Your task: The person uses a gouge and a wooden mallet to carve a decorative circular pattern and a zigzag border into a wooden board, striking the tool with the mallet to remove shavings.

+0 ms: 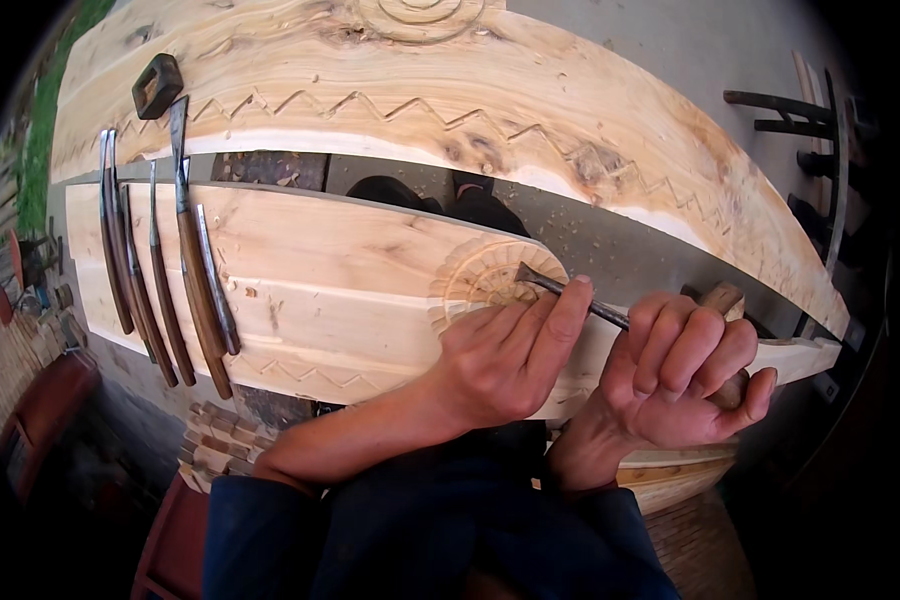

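My left hand point(505, 360) pinches a chisel point(542, 280) by its dark shaft. Its flared blade rests on a round rosette point(460, 285) carved into the near pale plank point(320, 240). At the chisel's back end is my right hand point(675, 375), its fingers curled round what looks like a wooden mallet point(722, 298). Most of that mallet is hidden behind the fingers. To the left, several chisels point(160, 270) with wooden handles lie side by side across the same plank.
Beyond a gap lies a second, curved plank point(390, 75) with a zigzag groove and a dark ring-shaped metal piece point(157, 86) on it. Small wood blocks point(215, 440) are stacked at lower left, near a red metal frame point(170, 540). Wood chips litter the grey floor.
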The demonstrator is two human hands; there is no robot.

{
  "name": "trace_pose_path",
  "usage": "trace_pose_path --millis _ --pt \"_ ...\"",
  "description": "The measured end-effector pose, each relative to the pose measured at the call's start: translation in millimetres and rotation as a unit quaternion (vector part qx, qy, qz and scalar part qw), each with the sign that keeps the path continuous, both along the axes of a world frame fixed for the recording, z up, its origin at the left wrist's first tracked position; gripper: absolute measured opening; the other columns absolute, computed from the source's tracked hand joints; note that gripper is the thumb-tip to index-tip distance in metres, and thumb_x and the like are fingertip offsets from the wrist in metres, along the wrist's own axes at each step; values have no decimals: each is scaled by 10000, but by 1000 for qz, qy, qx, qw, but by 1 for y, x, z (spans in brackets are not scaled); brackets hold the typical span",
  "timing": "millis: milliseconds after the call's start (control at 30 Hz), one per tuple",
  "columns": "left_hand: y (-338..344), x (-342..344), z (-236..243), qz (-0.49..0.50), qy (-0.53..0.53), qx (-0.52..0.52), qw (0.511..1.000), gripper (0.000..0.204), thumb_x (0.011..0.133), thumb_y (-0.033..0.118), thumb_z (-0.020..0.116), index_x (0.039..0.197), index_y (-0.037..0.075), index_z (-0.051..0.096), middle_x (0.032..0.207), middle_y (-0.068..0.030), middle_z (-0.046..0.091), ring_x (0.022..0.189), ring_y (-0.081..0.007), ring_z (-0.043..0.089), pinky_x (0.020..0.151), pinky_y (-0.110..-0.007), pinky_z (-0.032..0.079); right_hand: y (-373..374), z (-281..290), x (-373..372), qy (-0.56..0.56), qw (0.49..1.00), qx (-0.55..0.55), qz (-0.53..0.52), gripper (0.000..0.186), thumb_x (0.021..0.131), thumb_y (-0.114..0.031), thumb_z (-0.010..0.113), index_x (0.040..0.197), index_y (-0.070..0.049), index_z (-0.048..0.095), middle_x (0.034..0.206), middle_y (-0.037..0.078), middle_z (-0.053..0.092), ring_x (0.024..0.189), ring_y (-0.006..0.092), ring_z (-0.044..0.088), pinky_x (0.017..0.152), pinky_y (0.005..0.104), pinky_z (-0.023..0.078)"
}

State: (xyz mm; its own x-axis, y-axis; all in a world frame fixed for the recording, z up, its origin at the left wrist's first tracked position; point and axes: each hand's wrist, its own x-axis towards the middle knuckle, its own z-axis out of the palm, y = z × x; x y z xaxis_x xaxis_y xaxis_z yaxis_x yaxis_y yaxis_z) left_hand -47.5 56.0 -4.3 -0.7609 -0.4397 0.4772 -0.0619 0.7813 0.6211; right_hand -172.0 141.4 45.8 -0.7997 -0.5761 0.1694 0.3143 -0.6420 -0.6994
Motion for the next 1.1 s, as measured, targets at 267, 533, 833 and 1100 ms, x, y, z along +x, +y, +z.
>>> trace_pose_path --millis 267,533,833,1100 --pt "3 2 0 7 -7 0 1000 389 867 -70 779 1250 -110 721 852 -122 766 628 -186 717 544 -290 528 1 2 9 21 1000 6 10 584 1123 -541 410 728 -112 447 603 84 581 376 163 440 365 301 330" --pt "-7 13 8 -29 101 38 994 363 864 -57 782 1219 -82 710 826 -109 763 635 -198 733 542 -300 542 6 30 38 80 995 -51 9 623 1148 -515 512 701 -81 513 689 89 700 430 190 596 385 305 406" --pt "-2 12 8 -122 65 -39 990 260 965 101 745 1170 -58 736 854 -105 767 735 -196 759 618 -293 580 30 22 54 250 965 68 -48 587 1094 -523 616 672 -139 482 602 -8 616 443 121 601 452 234 442" --pt "-1 7 8 -80 38 -38 995 278 954 74 749 1191 -71 742 875 -132 769 718 -197 759 580 -286 564 22 13 43 207 976 65 -30 736 1111 -660 510 652 -86 489 637 78 674 435 172 579 404 294 409"
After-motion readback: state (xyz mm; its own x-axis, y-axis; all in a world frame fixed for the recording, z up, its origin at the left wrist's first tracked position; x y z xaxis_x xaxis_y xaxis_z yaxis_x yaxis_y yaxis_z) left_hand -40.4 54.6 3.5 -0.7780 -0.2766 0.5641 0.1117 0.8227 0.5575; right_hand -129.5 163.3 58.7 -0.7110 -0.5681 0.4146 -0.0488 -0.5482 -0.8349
